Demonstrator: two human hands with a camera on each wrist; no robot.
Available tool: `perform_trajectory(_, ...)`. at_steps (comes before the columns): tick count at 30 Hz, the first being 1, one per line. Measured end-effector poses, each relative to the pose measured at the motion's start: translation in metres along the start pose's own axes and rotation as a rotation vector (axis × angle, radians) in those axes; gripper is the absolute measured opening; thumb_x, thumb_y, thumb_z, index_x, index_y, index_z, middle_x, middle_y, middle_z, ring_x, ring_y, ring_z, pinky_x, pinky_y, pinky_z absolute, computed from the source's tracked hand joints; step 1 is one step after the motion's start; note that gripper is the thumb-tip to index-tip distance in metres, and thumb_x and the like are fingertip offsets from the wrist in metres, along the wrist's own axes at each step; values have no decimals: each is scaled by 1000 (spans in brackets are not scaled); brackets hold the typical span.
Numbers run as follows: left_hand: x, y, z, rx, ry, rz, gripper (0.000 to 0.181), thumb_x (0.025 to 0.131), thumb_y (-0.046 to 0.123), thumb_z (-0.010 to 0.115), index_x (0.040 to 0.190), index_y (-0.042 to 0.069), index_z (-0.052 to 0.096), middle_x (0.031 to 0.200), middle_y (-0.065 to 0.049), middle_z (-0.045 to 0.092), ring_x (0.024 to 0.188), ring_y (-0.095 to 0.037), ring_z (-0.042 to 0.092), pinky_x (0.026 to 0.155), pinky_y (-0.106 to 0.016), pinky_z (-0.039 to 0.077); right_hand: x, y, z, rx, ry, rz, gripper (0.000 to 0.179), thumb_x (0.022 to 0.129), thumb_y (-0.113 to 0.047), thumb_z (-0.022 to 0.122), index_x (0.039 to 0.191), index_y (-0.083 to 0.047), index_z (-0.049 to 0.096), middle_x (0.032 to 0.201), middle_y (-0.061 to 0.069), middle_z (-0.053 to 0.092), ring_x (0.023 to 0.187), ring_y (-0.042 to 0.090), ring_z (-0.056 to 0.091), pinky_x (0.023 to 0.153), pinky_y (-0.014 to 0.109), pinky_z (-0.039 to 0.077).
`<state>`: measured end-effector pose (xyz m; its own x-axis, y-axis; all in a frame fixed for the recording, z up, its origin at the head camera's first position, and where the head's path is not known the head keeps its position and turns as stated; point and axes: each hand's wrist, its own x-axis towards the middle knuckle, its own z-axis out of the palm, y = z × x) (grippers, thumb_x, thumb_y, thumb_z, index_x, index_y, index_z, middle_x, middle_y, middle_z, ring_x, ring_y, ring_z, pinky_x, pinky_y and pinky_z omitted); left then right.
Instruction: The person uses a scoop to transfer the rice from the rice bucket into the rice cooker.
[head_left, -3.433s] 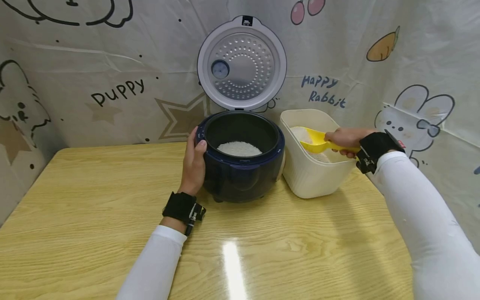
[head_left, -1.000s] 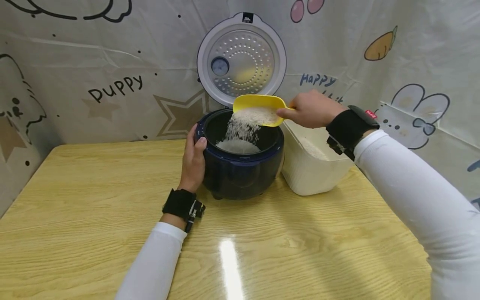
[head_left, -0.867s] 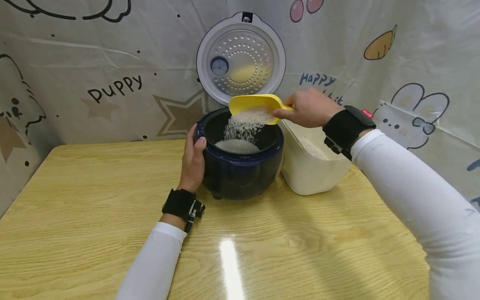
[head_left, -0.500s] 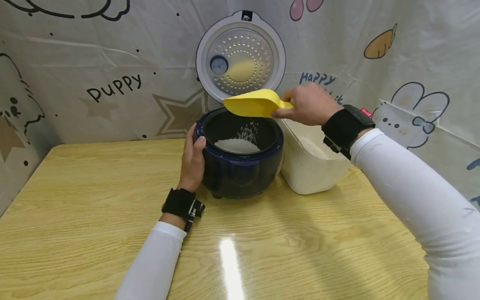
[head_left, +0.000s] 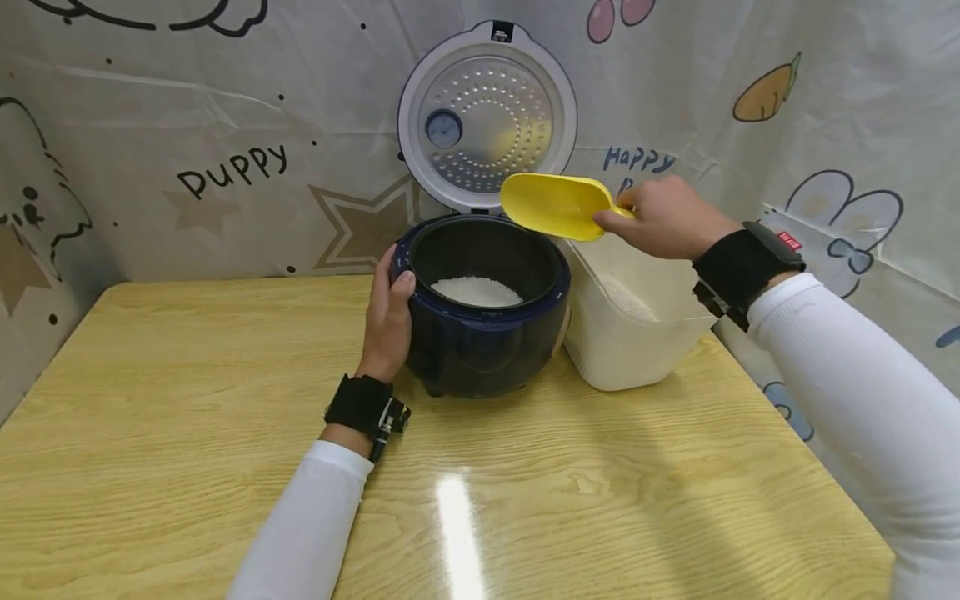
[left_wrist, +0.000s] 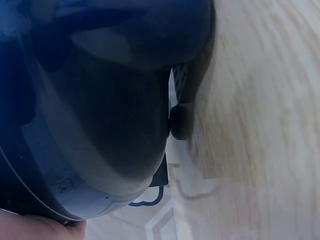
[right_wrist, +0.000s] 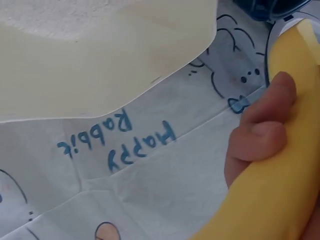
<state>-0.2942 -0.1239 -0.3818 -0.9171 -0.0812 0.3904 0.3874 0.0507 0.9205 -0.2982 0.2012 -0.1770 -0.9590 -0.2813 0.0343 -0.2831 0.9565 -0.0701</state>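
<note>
A dark blue rice cooker [head_left: 483,358] stands on the table with its lid [head_left: 487,117] raised and a mound of white rice [head_left: 477,291] inside its inner pot. My left hand [head_left: 388,321] holds the cooker's left side, thumb toward the front near the rim. In the left wrist view only the edge of that hand [left_wrist: 35,229] shows, against the cooker's glossy body. My right hand [head_left: 671,217] grips the handle of a yellow scoop [head_left: 558,204], whose bowl overlaps the pot's back right rim and shows no rice. Fingers [right_wrist: 260,140] wrap the yellow handle in the right wrist view.
A cream rice bin [head_left: 622,354] with rice [head_left: 628,298] in it stands close at the cooker's right, below my right hand. Behind everything hangs a printed cloth [head_left: 225,108]. The wooden table [head_left: 187,400] reaches left and forward.
Earlier the right hand took the scoop, loaded with rice, from the bin to over the pot and poured it in. Now the scoop has emptied and moved right. The left hand has stayed put.
</note>
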Motion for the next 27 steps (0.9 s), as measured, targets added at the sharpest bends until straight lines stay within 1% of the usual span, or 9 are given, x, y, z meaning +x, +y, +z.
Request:
perform_trajectory(3,0,1,0,3,1,0,77,94,53,43,163,22,30,166,-8,37,149,-25,39,126,-49,29,-3,12,0,15,-19,26,53,105,-46,46,114,-1,73,67,4,50,59,21,49,56,31,39)
perform_trajectory(6,-1,2,0,22,2,-9,77,94,53,43,163,22,29,167,-8,36,150,-25,38,126,-48,28,-7,25,0,17,-27,62,52,104,-42,43,110,0,72,63,3,44,58,22,47,56,32,38)
perform_trajectory(8,-1,3,0,32,1,-17,78,94,54,42,163,22,28,167,-8,35,151,-25,37,126,-48,28,-10,33,1,7,-25,80,52,103,-40,42,109,2,72,63,3,44,58,22,47,56,33,37)
perform_trajectory(14,-2,4,-1,39,2,-19,79,94,55,42,164,22,27,168,-8,34,152,-25,36,127,-49,27,-17,54,12,-42,48,92,49,102,-39,44,108,1,71,62,5,44,53,24,47,52,33,37)
perform_trajectory(17,-1,5,-1,40,2,-24,79,94,55,42,164,22,27,168,-8,34,151,-25,36,127,-49,27,-16,61,18,-68,56,106,48,102,-40,45,103,0,71,60,4,42,52,24,46,51,33,36)
perform_trajectory(21,-1,3,-2,43,0,-36,79,94,56,41,164,23,27,168,-7,34,150,-26,37,126,-50,28,-12,68,24,-147,6,140,46,102,-41,47,100,-2,70,62,6,47,57,25,50,53,33,37)
perform_trajectory(25,-1,2,-1,28,2,-29,79,93,55,42,164,24,27,167,-7,35,150,-25,38,126,-50,28,-7,70,29,-220,-84,165,42,102,-45,50,99,-6,66,68,6,51,64,26,53,56,33,40)
perform_trajectory(27,-1,2,0,23,-1,-23,78,94,55,42,164,23,27,167,-7,35,150,-25,37,126,-49,28,-5,70,32,-232,-120,166,41,101,-46,52,98,-6,66,68,6,51,64,26,54,56,33,40)
